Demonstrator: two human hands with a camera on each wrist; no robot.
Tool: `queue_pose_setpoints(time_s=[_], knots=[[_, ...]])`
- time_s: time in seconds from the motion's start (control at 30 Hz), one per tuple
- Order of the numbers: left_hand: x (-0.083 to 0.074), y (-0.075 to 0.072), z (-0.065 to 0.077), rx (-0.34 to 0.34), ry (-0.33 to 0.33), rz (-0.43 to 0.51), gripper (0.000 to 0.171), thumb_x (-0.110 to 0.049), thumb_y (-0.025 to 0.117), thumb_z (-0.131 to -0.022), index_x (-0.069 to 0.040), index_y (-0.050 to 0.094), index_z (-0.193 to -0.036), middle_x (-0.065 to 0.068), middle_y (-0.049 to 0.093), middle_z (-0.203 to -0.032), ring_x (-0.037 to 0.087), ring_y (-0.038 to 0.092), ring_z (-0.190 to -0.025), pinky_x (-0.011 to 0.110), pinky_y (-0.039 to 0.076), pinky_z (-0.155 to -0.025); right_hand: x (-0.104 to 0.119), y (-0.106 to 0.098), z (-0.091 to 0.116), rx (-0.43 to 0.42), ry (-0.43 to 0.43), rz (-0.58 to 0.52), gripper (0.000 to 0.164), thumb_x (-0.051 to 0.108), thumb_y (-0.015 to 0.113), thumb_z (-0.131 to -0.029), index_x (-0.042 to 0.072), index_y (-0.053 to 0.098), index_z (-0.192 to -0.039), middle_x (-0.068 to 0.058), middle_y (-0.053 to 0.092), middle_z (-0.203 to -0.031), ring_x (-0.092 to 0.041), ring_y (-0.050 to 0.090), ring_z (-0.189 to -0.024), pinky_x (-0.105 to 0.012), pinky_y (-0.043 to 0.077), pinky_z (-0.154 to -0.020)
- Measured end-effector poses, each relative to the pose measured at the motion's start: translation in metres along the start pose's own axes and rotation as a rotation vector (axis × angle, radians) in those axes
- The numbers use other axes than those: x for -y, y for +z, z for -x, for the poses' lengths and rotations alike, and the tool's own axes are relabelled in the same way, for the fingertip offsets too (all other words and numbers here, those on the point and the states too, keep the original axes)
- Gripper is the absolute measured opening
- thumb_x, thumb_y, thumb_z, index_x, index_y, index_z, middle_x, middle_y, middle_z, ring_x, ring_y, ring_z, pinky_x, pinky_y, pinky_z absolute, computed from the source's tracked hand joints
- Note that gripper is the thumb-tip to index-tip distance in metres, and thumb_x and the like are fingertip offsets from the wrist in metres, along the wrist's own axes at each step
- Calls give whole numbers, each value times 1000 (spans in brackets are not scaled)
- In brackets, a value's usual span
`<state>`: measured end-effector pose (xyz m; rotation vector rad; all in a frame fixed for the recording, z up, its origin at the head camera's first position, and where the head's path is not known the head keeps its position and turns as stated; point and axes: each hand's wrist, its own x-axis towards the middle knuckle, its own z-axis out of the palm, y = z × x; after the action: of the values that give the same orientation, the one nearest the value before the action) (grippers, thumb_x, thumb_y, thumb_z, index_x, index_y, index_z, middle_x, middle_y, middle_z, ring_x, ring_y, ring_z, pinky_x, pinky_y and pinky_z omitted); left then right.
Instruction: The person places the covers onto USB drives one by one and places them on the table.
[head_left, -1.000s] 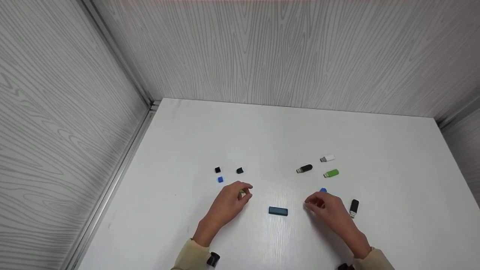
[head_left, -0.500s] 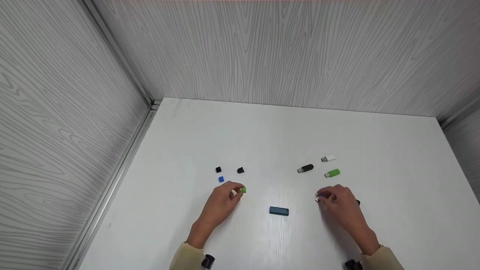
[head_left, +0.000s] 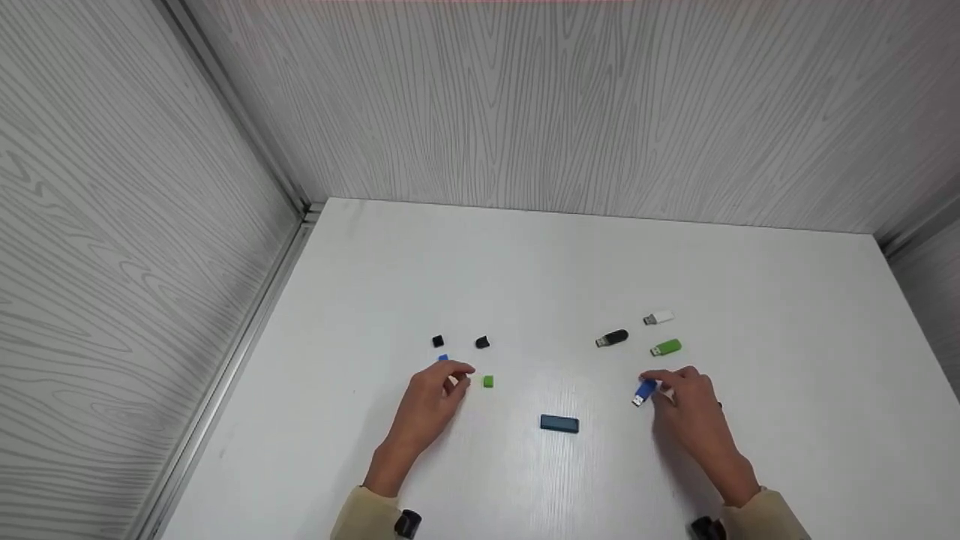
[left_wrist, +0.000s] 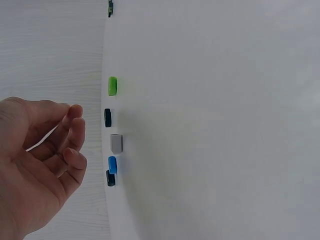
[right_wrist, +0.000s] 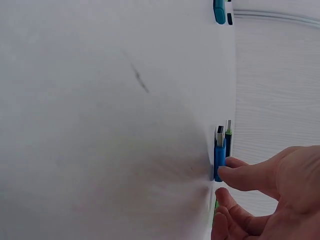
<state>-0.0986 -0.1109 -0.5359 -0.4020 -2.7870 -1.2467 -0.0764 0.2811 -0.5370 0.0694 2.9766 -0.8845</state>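
Just released, a green cap (head_left: 488, 381) lies right of my left hand (head_left: 424, 401), whose fingers are loosely bent and hold nothing. In the left wrist view the green cap (left_wrist: 112, 86), a grey-white cap (left_wrist: 116, 143), a blue cap (left_wrist: 112, 165) and two black caps line up beyond the fingertips. My right hand (head_left: 688, 409) pinches a blue USB stick (head_left: 644, 391) by its rear end between thumb and index finger, metal plug pointing toward me and left. In the right wrist view the blue USB stick (right_wrist: 219, 160) stands out beside the thumb (right_wrist: 237, 176).
A dark teal stick-shaped piece (head_left: 559, 424) lies between the hands. Farther back on the right are a black USB stick (head_left: 612, 338), a white one (head_left: 658, 318) and a green one (head_left: 665, 347). Another black stick is mostly hidden behind the right hand. Grooved grey walls (head_left: 525, 105) enclose the table.
My left hand has let go of the green cap and drawn back left. My right hand has moved right, and the blue USB stick now shows more fully at its fingertips.
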Motion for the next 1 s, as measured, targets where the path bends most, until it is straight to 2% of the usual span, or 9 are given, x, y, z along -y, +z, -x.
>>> queue_pose_setpoints(time_s=[0.33,0.6,0.8,1.0], knots=[[12,-6,-2,11,-49,31,18,-5,67,-102,-9,74,-118,3,76,-104,7,63,-82,20,53,-73,-3,3,0,-1,-24,-21,38,-8,65,-95,6,73,-130,-25,64,-107,-31,60,-94,-42,53,-80],[26,-14,-7,-4,-96,63,19,-4,69,-100,-9,75,-117,4,76,-105,10,63,-85,21,53,-76,-4,3,-1,22,10,-64,29,-2,67,-97,4,72,-125,-22,63,-106,-29,58,-95,-34,50,-77],[38,-17,-8,-23,-155,114,17,-5,70,-99,-11,77,-114,4,77,-104,12,61,-85,21,50,-76,-5,2,0,46,8,-92,25,-2,68,-97,4,72,-121,-21,62,-108,-29,59,-98,-35,51,-81],[43,-21,-9,-32,-174,122,15,-8,71,-99,-11,77,-112,5,76,-102,13,61,-86,24,51,-78,-6,1,0,72,10,-107,24,0,70,-96,4,72,-120,-19,62,-108,-27,59,-97,-34,50,-83]])
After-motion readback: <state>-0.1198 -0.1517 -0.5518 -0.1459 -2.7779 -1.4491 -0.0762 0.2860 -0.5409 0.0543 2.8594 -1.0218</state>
